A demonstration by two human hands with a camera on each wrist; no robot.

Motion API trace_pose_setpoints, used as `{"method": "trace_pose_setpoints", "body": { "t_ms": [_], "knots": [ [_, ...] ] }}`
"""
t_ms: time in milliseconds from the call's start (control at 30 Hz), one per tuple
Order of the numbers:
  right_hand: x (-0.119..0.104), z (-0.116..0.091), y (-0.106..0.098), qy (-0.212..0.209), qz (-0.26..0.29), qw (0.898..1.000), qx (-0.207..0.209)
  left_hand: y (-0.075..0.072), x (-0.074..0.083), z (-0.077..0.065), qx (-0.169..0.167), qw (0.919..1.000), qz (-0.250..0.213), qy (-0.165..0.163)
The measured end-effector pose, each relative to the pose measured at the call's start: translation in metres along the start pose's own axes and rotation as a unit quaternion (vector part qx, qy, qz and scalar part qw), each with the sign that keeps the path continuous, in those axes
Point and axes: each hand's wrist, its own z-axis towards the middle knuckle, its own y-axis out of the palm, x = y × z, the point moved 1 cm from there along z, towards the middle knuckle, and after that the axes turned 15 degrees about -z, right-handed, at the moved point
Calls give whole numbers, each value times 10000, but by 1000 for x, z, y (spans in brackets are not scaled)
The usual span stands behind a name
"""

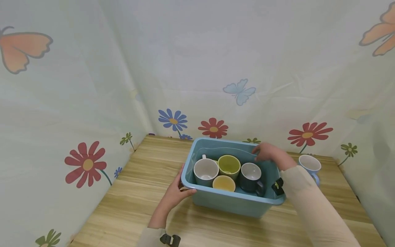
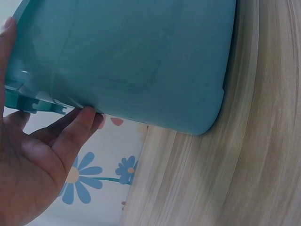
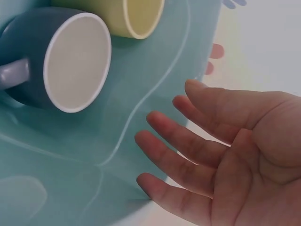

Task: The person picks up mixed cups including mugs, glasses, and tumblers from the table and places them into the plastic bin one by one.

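Note:
A light-blue plastic bin stands on the wooden table with several mugs inside. My left hand holds the bin's left front corner, thumb on the front and fingers against the end wall. Over the far right part of the bin reaches my right hand, its fingers relaxed and apart with nothing in them. Nearest to it is a dark blue mug with a pale inside. Beside that mug sit a green mug, a yellow-lined cup and a white-lined mug, all upright.
A light-blue mug with a white inside stands on the table to the right of the bin, partly behind my right sleeve. Flowered curtain encloses the table at the back and both sides.

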Motion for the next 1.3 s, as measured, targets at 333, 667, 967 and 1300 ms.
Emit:
{"method": "trace_pose_setpoints", "body": {
  "t_ms": [333, 667, 967, 1300],
  "knots": [
    [0, -17, -15, -240, -14, 9994, 247, 0, -2, 0, 11, 10000, -51, -38],
    [1, -35, -20, -461, 113, 9973, 565, 0, -2, -1, 0, 10000, 1, 17],
    [3, -45, -18, -509, 90, 9961, 716, -1, -4, 0, 18, 10000, 56, 36],
    [10, -65, -16, -572, -91, 9940, 928, -1, -5, 1, 17, 10000, 1, 18]
  ]
}}
